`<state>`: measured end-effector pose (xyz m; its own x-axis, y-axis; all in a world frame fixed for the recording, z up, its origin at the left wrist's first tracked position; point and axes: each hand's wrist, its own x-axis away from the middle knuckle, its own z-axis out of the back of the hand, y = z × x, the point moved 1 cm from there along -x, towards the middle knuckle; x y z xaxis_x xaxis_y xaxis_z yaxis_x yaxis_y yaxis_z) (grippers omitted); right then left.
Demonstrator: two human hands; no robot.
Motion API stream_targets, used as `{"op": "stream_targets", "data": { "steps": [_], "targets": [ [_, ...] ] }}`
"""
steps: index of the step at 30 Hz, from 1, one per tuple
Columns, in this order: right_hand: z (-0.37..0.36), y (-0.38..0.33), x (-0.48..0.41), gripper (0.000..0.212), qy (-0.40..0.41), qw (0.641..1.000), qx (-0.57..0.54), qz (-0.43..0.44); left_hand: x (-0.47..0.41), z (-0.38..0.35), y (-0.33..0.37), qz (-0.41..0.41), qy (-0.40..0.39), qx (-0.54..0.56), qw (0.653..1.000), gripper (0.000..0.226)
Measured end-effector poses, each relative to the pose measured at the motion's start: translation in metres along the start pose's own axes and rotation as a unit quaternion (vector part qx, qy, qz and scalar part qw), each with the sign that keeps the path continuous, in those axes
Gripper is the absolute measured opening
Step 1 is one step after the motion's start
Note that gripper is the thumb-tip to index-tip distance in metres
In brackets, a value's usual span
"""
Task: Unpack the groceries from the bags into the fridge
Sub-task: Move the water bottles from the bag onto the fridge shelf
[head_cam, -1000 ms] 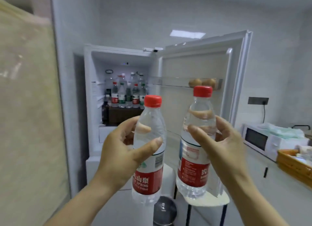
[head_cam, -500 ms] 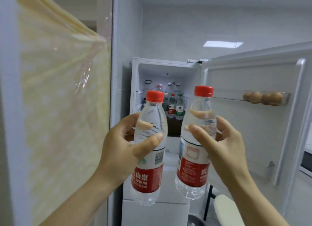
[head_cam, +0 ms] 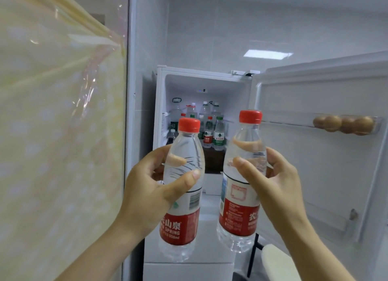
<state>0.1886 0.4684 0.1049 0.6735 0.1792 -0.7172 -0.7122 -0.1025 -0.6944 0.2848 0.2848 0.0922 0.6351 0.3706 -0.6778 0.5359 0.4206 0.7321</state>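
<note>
My left hand (head_cam: 147, 192) grips a clear water bottle (head_cam: 182, 224) with a red cap and red label, held upright. My right hand (head_cam: 273, 186) grips a second red-capped water bottle (head_cam: 241, 213), also upright, slightly higher. Both bottles hang in front of the open white fridge (head_cam: 161, 104). Its lit shelf holds several water bottles (head_cam: 210, 127) with red, green and white caps above a dark box. The fridge door (head_cam: 315, 155) stands open to the right.
A door rack carries brown eggs (head_cam: 344, 124). A yellow dotted curtain (head_cam: 52, 134) and a white wall edge (head_cam: 130, 113) fill the left. A white stool with black legs (head_cam: 275, 259) stands low right, under the door.
The fridge interior sits slightly lower and nearer in view. Both hands keep the same grip on their bottles.
</note>
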Motion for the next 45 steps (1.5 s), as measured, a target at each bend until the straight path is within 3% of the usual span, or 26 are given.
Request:
{"op": "stream_targets", "data": {
  "steps": [21,30,35,40,45],
  "targets": [
    [0.017,0.149,-0.141,0.049,-0.011,1.000,-0.023,-0.019,-0.126,-0.083,-0.108,0.001,0.033,0.004,0.999,0.046],
    [-0.023,0.197,-0.192,0.050,0.004,1.000,-0.017,-0.017,-0.191,-0.076,-0.163,-0.022,0.011,0.006,1.000,0.042],
    [-0.059,0.218,-0.232,0.036,0.018,1.000,-0.017,-0.003,-0.238,-0.060,-0.198,-0.040,0.001,0.007,0.999,0.046],
    [-0.095,0.246,-0.269,0.043,0.037,0.999,-0.011,0.000,-0.287,-0.044,-0.234,-0.036,-0.009,0.015,0.999,0.046],
    [-0.122,0.279,-0.295,0.049,0.062,0.998,-0.009,-0.007,-0.324,-0.035,-0.275,-0.024,-0.011,0.016,1.000,0.059]
  ]
}}
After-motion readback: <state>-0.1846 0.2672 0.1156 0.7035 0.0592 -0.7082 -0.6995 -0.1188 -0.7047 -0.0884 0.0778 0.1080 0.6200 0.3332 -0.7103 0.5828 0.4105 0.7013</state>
